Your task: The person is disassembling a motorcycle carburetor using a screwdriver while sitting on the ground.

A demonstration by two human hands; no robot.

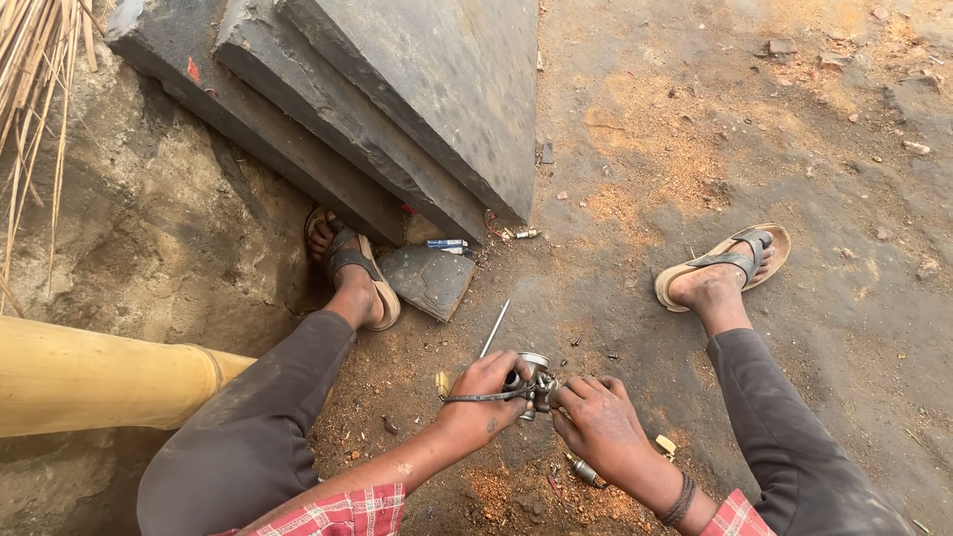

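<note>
A small greasy metal part [531,382], something like a little carburettor body with a round cap on top, is being held just above the dirt ground [695,169] between the person's knees, low in the middle of the view. The left hand [486,392] is gripping it from its own side, fingers [493,374] curled around the body and also pressing a thin dark cable or strap [476,398] that is running across the palm toward the part. The right hand [599,422] is coming at it from the opposite side, its fingertips [573,394] pinched together against the part's lower edge, so the piece is sitting squarely between the two hands, touching both, with the left one carrying most of it. Its long axis is standing roughly upright, cap toward the feet. Whether the right fingers are holding a small tool cannot be told. A thin metal rod [494,329] is lying on the ground just beyond the left hand, pointing away from the person. Small fittings are scattered near the right wrist, among them a short cylindrical piece [586,472]. Further out, sandalled feet are resting on the ground to either side, dark stone slabs [397,109] are leaning ahead on the left, and a yellow bamboo pole [99,382] is lying at the far left.
</note>
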